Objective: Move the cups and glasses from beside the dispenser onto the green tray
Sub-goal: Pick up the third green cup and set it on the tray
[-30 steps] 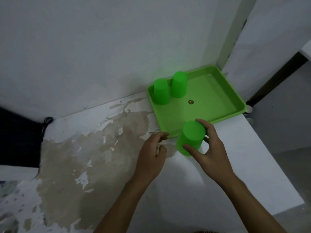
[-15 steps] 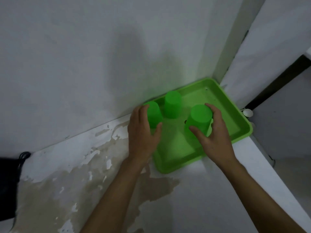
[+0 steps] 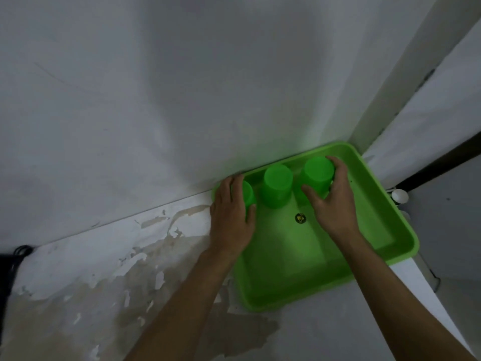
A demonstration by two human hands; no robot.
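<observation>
Green tray (image 3: 385, 230) on counter (image 3: 78, 269), in wall corner. Three upturned green cups along its far edge: left cup (image 3: 248, 195) clasped by left hand (image 3: 230, 217); middle cup (image 3: 277, 187) free; right cup (image 3: 317, 173) gripped by right hand (image 3: 333, 201).

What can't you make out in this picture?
- Leftmost green cup, head view: mostly covered by the left hand.
- Small round mark on the green tray: too small to identify.
- Dispenser: nowhere in frame.
- Black object: cut off by the left edge.
</observation>
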